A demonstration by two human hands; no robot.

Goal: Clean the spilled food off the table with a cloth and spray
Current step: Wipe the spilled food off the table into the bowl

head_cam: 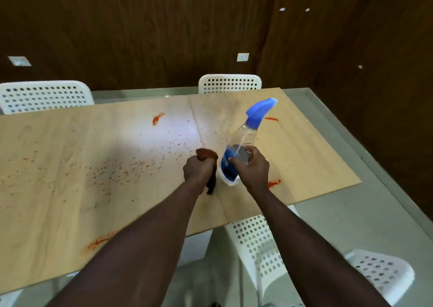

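One dark brown cloth (206, 153) is bunched in the left hand (198, 171). The fingers are curled tight around it; one end sticks out above the fist and one hangs below. Just beside it, at 3 o'clock, the right hand (254, 168) grips one clear spray bottle (242, 140), fingers wrapped around its body, the blue head leaning toward 1 o'clock. If the base touches the table, I cannot tell.

Both hands are over the one light wooden table (58, 142). Four bigger red smears (158, 119) lie on it, from the hands at 11, 1, 4 and 8 o'clock. Many small red specks (131, 166) spread toward 9 o'clock.

Four white perforated chairs (229, 84) stand around the table.
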